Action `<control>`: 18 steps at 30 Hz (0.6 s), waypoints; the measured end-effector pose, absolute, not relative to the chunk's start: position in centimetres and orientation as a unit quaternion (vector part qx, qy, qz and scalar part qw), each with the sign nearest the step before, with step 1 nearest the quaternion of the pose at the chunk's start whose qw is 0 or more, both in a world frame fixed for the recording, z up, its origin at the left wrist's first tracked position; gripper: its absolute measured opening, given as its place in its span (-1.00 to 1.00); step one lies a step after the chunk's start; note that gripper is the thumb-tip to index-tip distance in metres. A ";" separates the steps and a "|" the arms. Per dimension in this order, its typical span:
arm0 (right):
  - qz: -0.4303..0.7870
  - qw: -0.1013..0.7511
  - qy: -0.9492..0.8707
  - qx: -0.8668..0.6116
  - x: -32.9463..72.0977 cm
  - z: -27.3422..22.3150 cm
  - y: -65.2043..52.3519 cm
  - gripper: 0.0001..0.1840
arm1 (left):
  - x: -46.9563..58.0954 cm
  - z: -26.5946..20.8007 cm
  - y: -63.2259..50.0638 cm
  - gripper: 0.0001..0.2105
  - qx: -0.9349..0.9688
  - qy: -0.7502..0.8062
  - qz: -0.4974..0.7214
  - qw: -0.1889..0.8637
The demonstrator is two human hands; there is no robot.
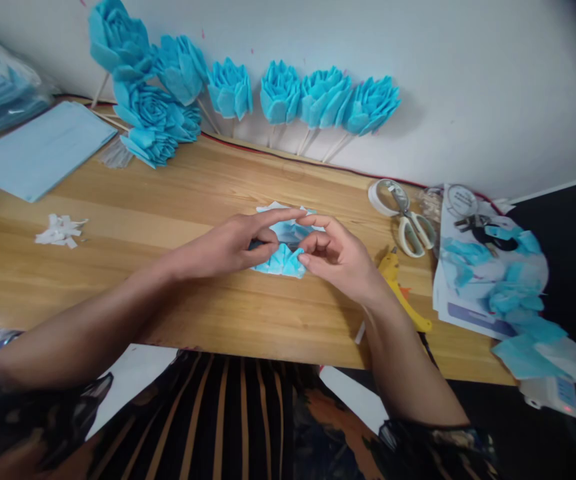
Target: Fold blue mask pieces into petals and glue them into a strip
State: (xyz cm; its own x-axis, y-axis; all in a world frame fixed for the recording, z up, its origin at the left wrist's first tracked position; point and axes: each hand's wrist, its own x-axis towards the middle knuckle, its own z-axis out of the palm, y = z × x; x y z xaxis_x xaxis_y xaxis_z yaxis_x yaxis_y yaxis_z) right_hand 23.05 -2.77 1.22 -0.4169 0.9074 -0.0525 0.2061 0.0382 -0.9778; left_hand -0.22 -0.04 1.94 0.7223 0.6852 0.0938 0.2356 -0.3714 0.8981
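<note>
Between my hands, over the middle of the table, is a strip of light-blue petal pieces [282,260], thin and soft like felt or crepe paper, with a pleated or overlapping look. My left hand [233,245] has its thumb on the strip's left end, while its index finger stretches across above. On the right end, the thumb and curled fingers of my right hand [335,257] pinch the edge. Both index fingertips nearly meet. Behind them lie paler blue petal pieces [291,230], partly hidden by the fingers.
Blue flowers on sticks [281,93] lean along the wall. At left are light-blue sheets [43,150] and white scraps [61,230]. Scissors [413,227], a tape roll [381,198] and a yellow glue gun [401,290] lie at right, beside blue scraps [515,297] on papers.
</note>
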 end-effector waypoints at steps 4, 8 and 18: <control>0.537 0.321 -0.645 -0.440 22.9 1.3 -2.8 -0.52 | -0.3 1.7 0.0 -0.44 0.791 0.281 0.240 0.487; 0.536 0.318 -0.646 -0.441 22.8 1.2 -2.7 -0.51 | -0.2 1.4 0.0 -0.43 0.783 0.277 0.242 0.501; 0.487 0.312 -0.677 -0.454 22.3 1.1 -2.9 -0.47 | 0.2 0.5 -0.1 -0.28 0.751 0.284 0.284 0.525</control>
State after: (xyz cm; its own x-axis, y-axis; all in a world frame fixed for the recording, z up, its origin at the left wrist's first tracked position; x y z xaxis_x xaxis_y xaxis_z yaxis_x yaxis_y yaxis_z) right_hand 22.34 -2.93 1.10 -0.3928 0.9194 -0.0196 0.3108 0.1127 -0.9438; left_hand 0.20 -0.05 0.52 0.6773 0.7245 0.1280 0.1284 -0.2878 0.9490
